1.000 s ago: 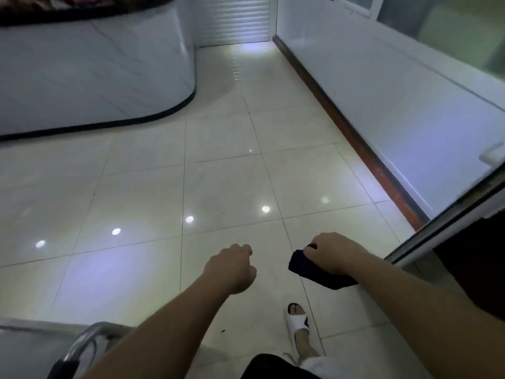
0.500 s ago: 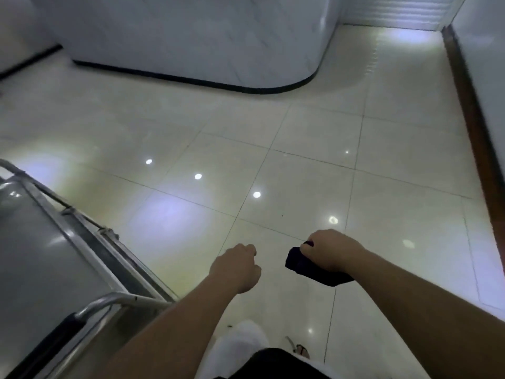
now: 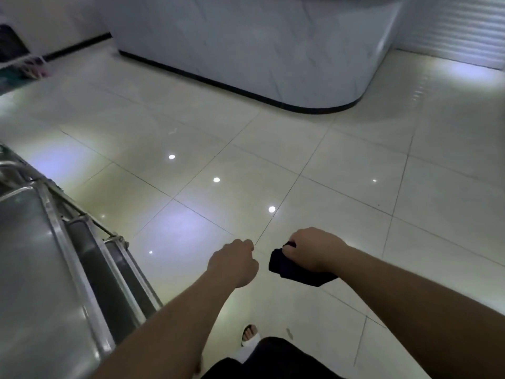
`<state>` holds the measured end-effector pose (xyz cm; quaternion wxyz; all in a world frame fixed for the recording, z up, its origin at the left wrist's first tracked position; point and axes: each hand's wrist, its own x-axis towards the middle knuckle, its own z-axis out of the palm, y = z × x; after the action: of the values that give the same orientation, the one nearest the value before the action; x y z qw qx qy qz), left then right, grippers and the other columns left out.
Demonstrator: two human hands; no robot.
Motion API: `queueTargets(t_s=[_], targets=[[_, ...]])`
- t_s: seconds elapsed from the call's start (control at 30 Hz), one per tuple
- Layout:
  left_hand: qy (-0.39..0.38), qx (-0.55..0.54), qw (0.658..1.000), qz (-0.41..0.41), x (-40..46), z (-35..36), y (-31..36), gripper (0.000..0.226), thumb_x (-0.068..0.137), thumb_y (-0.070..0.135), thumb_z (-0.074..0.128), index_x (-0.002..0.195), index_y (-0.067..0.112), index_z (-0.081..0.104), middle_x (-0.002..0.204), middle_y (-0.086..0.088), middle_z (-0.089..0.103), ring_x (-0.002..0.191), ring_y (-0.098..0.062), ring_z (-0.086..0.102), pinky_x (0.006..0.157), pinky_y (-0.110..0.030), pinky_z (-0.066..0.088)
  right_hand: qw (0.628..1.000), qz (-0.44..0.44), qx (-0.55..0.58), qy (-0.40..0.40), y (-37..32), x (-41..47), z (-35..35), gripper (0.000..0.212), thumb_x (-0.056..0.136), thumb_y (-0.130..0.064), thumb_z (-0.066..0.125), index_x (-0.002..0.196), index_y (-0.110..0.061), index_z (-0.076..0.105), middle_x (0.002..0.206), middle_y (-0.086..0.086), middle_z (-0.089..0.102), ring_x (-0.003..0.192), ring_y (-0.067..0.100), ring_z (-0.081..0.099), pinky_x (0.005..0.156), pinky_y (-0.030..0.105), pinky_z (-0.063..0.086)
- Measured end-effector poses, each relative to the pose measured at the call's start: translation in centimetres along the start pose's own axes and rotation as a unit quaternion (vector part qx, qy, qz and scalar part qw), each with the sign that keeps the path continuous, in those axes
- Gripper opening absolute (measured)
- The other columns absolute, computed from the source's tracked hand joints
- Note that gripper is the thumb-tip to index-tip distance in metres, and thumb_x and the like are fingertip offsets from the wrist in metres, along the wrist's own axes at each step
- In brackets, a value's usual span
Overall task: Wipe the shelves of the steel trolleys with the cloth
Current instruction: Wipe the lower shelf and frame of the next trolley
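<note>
View swung left since a second ago: grey steel trolley shelf (image 3: 32, 269) now beside left. Right hand (image 3: 314, 248) clamped on dark bunched cloth (image 3: 297, 270); left hand (image 3: 235, 262) curled, empty. Wiping not begun.

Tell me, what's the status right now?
Right hand grips dark cloth. Left hand curled, holds nothing. Steel trolley at left, untouched. Nothing in the way.
</note>
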<state>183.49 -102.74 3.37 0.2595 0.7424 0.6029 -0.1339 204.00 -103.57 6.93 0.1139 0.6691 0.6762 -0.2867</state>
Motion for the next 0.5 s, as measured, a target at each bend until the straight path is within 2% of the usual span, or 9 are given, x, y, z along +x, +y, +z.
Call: queueTargets(t_s=[0.13, 0.3, 0.5], targets=[[0.01, -0.003, 1.0, -0.021, 3.5, -3.5, -2.7, 0.049, 0.103, 0.033, 0.044, 0.152, 0.027, 0.044, 0.146, 0.002, 0.05, 0.127, -0.025, 0.053, 0.085, -0.036, 0.04, 1.0, -0.007, -0.014, -0.008, -1.1, 5.5, -3.0, 0.042, 0.1, -0.045, 0.04, 0.083, -0.014, 0.063, 0.079, 0.001, 0.065, 0.067, 0.016, 0.057, 0.059, 0.031, 0.042], [0.015, -0.038, 0.996, -0.075, 7.2, -6.0, -6.0, 0.05, 0.103, 0.03, 0.044, 0.152, 0.027, 0.044, 0.144, 0.002, 0.051, 0.125, -0.025, 0.054, 0.089, -0.036, 0.044, 0.997, -0.049, -0.046, -0.037, -3.2, 12.3, -5.7, 0.042, 0.1, -0.045, 0.04, 0.085, -0.014, 0.063, 0.081, 0.001, 0.064, 0.07, 0.017, 0.058, 0.062, 0.032, 0.043], [0.036, -0.099, 0.981, -0.165, 11.5, -7.6, -8.8, 0.049, 0.103, 0.03, 0.045, 0.151, 0.025, 0.045, 0.141, 0.001, 0.053, 0.124, -0.026, 0.055, 0.091, -0.037, 0.049, 0.984, -0.127, -0.091, -0.08, -5.9, 21.6, -8.7, 0.04, 0.1, -0.043, 0.041, 0.075, -0.015, 0.054, 0.073, 0.0, 0.058, 0.064, 0.016, 0.052, 0.061, 0.031, 0.04]])
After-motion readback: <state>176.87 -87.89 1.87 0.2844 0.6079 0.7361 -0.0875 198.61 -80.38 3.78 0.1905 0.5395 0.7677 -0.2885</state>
